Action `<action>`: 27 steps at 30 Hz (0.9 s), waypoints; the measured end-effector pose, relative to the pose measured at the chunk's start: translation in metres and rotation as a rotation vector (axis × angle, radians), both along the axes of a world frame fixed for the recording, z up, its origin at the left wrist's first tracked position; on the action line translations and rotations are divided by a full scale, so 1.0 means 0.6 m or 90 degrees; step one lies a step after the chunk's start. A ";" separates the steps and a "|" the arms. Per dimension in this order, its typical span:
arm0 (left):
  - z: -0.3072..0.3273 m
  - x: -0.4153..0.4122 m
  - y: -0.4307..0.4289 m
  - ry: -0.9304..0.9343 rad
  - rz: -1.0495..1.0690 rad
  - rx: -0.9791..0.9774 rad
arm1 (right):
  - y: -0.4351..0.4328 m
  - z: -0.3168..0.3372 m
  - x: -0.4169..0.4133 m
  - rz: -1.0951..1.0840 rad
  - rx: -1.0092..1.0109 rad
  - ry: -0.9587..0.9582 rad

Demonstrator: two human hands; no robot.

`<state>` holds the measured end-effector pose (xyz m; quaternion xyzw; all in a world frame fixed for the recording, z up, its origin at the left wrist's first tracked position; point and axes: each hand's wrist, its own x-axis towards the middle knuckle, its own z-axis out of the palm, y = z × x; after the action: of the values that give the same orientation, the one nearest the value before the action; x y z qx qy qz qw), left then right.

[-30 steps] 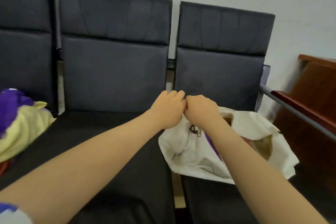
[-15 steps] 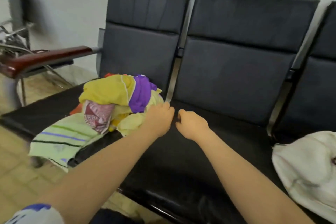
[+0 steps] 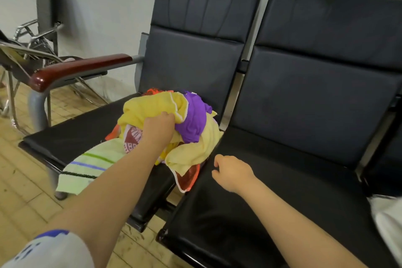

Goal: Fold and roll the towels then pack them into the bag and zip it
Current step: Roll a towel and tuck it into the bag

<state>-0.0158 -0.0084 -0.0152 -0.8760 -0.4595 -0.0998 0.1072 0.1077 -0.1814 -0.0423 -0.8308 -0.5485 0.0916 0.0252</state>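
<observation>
Left hand has moved onto the pile, centre frame, now gripping the yellow towel; right hand hangs loosely curled, empty.

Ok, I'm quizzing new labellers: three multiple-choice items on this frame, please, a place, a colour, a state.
1. Towel pile lies: A floor; B seat by the armrest; C bag.
2. Cloth draped beside the yellow towel: A purple; B black; C brown.
3. Right hand: A grips a towel; B holds nothing; C pulls a zip.
B, it rests on that seat; A, purple folds show; B, its fingers curl loosely over the middle seat.
</observation>
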 end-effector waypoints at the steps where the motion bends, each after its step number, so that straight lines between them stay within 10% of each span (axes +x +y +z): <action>1: 0.010 0.007 0.000 -0.113 0.007 -0.022 | -0.001 0.002 0.002 -0.009 -0.006 -0.001; 4: 0.054 0.017 -0.005 -0.496 -0.011 -0.053 | -0.004 0.010 0.012 -0.028 0.032 0.028; 7: 0.100 0.039 -0.035 -0.624 -0.146 0.014 | 0.001 0.023 0.009 -0.058 0.179 0.134; 12: 0.117 0.077 -0.155 -0.570 -0.428 0.109 | 0.018 0.067 0.008 -0.071 0.460 0.367; 16: 0.087 0.121 -0.257 -0.427 -0.341 0.180 | -0.006 0.140 -0.009 -0.254 0.761 0.305; 19: 0.038 0.104 -0.250 -0.485 -0.732 0.324 | -0.036 0.152 0.013 -0.341 0.718 0.639; 21: 0.000 0.080 -0.236 -0.475 -0.669 0.334 | -0.058 0.158 0.053 -0.228 0.740 0.755; 24: -0.053 0.086 -0.229 -0.359 -0.392 0.126 | -0.098 0.191 0.104 -0.297 0.801 0.816; 27: -0.058 0.097 -0.236 -0.402 -0.394 -0.202 | -0.132 0.222 0.130 -0.271 0.805 0.782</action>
<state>0.0423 -0.1497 -0.0502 -0.9041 -0.1962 -0.3175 -0.2079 0.1858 -0.2608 0.0909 -0.5508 -0.2216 0.1939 0.7810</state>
